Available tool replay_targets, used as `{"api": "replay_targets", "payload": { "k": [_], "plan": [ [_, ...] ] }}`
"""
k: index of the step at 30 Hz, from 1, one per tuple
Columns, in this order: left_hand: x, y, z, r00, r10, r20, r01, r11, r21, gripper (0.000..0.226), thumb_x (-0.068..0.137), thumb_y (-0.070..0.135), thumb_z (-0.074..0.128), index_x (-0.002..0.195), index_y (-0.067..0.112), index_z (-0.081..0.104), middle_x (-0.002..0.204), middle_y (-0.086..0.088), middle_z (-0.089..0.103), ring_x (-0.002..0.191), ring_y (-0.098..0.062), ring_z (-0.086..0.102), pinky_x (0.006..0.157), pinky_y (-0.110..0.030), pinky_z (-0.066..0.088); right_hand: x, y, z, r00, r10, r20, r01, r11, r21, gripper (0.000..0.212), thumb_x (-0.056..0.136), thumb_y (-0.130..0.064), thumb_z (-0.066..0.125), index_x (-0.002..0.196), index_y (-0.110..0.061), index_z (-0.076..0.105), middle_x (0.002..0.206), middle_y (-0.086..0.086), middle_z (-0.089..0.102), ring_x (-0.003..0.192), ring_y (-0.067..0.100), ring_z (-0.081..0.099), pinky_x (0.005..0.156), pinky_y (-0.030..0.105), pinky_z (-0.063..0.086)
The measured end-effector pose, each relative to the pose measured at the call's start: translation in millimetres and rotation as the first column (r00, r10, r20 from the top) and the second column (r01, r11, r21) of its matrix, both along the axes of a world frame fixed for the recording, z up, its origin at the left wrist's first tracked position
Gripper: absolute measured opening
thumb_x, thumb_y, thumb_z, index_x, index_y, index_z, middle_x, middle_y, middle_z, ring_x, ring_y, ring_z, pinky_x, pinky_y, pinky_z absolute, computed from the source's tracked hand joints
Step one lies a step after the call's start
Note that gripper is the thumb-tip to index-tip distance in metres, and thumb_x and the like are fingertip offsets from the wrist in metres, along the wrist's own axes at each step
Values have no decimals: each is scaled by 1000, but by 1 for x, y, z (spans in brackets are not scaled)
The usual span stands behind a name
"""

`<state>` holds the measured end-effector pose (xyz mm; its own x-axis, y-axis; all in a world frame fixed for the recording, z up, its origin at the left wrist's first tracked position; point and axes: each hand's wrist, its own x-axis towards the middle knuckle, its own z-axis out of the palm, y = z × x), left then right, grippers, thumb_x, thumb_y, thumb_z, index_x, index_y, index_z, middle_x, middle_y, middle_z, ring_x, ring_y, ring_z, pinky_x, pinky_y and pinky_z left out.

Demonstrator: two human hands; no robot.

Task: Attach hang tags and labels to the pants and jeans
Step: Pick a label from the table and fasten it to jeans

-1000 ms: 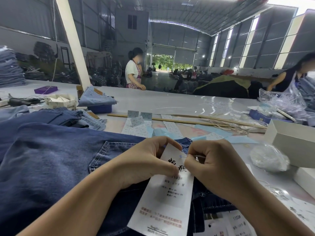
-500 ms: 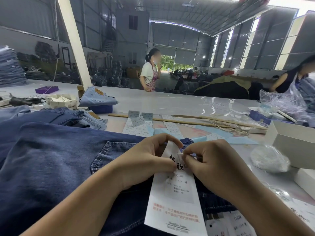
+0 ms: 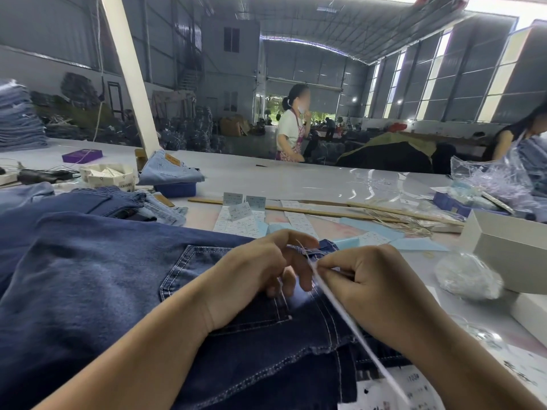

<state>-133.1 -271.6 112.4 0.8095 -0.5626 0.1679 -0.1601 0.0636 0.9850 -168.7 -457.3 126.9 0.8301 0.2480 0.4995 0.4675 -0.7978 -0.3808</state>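
Pinching: right hand [image 3: 373,279] grips the white hang tag [image 3: 355,329], seen edge-on, running back under its wrist.
Left hand [image 3: 260,270]: fingers loosely curled, resting on the jeans [image 3: 103,291], holding nothing I can make out.
Jeans: beneath both hands, spread on the surface [image 3: 266,179].
Labels [image 3: 239,217]: beyond the fingertips.

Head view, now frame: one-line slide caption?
Right hand pinches an edge-on white hang tag at the waistband of dark jeans; left hand rests on the denim beside it.

Large warehouse hall, arched metal roof [image 3: 310,13], tall windows [image 3: 444,78] right, long white table [image 3: 266,179], slanted pale post [image 3: 127,72].
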Motion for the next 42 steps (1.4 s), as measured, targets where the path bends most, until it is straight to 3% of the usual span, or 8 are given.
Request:
{"api": "replay_targets", "payload": {
  "k": [4,7,11,30,34,37,40,42],
  "plan": [
    [-2,-4,-2,995,44,87,-50,997,63,41,76,8,47,115,14,57,73,-3,64,61,-10,50,56,-18,39,2,0,4,996,45,-71,-49,997,-59,56,90,-18,63,52,-59,57,44,-11,40,44,9,35,47,16,27],
    [-2,-8,-3,993,81,84,-86,995,57,43,76,12,56,119,17,57,89,-17,56,77,-26,50,74,-37,41,-3,0,0,999,48,-3,-48,999,-20,19,90,-25,67,85,-41,78,43,-32,44,48,-4,51,46,8,35],
    [-6,-9,-2,976,151,157,-167,981,95,38,81,20,62,119,23,58,105,-23,58,85,-30,54,83,-54,46,-4,0,-2,997,81,-14,-81,997,-17,15,91,-26,67,101,-30,78,46,-41,44,51,-14,52,48,5,37],
    [13,-10,-9,911,388,141,-398,917,43,20,76,25,51,95,27,58,68,-4,62,62,-22,52,60,-38,40,-9,-16,13,990,52,-134,-44,997,64,29,93,-30,60,65,-27,67,47,-19,52,43,4,43,44,19,32],
    [10,-17,13,938,269,220,-295,951,93,16,83,22,58,98,27,58,83,-13,71,70,-27,58,63,-42,44,-16,-28,22,992,76,-96,-60,985,163,19,93,-27,60,86,-29,77,66,-11,71,55,17,61,51,35,49],
    [3,-28,30,954,79,289,-111,989,97,25,75,22,61,99,29,60,69,0,67,63,-16,57,52,-26,44,-20,-38,25,997,76,-18,-66,940,335,15,93,-31,60,85,-31,74,51,-10,62,42,8,49,40,23,41],
    [-4,-40,37,925,-80,371,31,990,135,28,79,21,68,103,33,60,75,3,70,65,-12,58,54,-20,46,-27,-40,29,991,128,-32,-100,889,448,27,81,-50,55,95,-33,71,66,9,67,62,32,62,57,50,55],
    [-4,-45,36,908,-85,410,24,988,151,30,82,18,74,103,33,59,79,2,72,66,-11,59,56,-22,48,-29,-43,28,990,131,-53,-100,914,394,24,82,-48,55,93,-33,71,62,6,65,55,26,59,50,49,48]
  ]
}}
